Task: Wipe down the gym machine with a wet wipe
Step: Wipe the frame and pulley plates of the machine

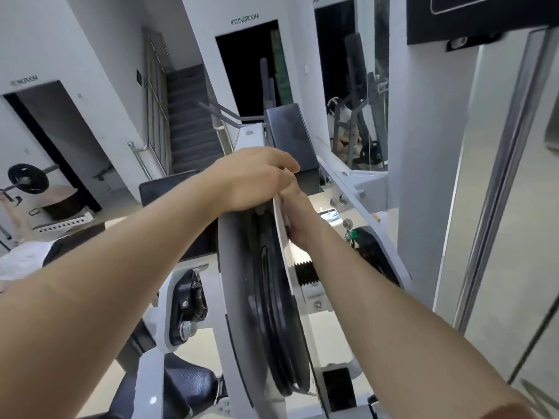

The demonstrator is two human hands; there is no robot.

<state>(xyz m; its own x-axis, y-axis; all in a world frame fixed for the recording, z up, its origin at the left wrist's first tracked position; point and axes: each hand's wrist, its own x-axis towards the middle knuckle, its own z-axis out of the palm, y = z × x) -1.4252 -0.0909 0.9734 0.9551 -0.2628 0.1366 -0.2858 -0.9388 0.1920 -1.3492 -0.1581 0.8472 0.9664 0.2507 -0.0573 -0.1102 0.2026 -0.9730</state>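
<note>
My left hand [257,179] curls its fingers, pressed together, over the top edge of the gym machine's white plate [236,267]. Just below them, my right hand [298,219] lies against the plate's far side. Its fingers are hidden, so I cannot tell their state. I cannot make out the wipe.

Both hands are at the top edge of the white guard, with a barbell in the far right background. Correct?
No: the head view shows the barbell at far left. The left hand and right hand do meet at the white guard.
</note>
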